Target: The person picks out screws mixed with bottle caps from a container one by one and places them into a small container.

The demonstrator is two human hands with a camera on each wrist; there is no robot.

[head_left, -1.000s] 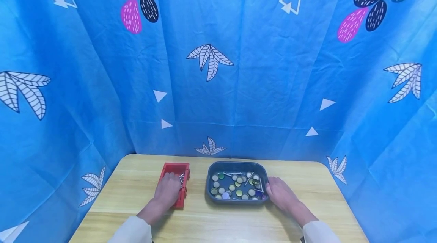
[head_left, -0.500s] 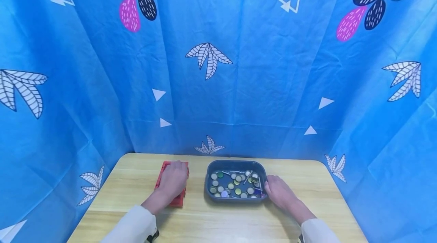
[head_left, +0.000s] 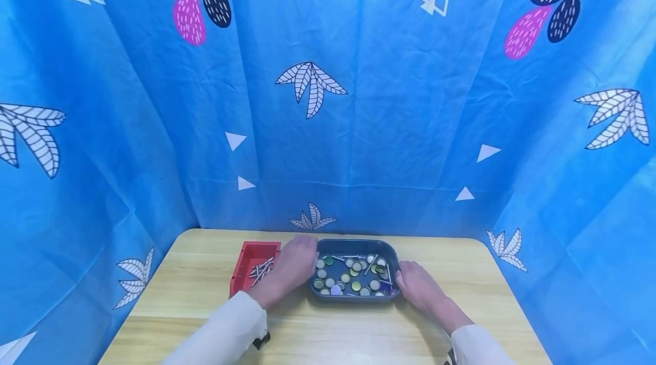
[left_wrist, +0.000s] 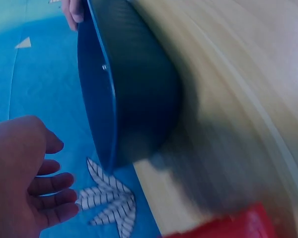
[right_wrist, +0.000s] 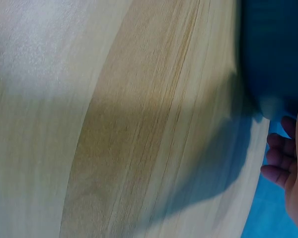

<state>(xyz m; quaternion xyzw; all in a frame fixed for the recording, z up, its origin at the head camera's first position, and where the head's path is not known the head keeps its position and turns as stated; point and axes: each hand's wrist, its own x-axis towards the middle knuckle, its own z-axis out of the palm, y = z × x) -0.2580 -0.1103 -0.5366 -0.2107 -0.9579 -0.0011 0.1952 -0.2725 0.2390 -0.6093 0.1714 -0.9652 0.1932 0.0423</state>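
Blue cloth backs the tabletop; its print shows six white leaf motifs, two outlined triangles and two clusters of four drop shapes. Two containers stand side by side, near but apart: a red bin and a dark tray. The left forearm blocks the red bin's front part, and the left hand hides the tray's left rim. The left hand's fingers are loosely bent and parted, beside the tray. The right hand is at the tray's right end; whether its fingers pinch the rim I cannot tell. Several screws overlap in the bin, too tangled to count. The tray holds some twenty round caps, one green, plus about half a dozen slim metal pieces.
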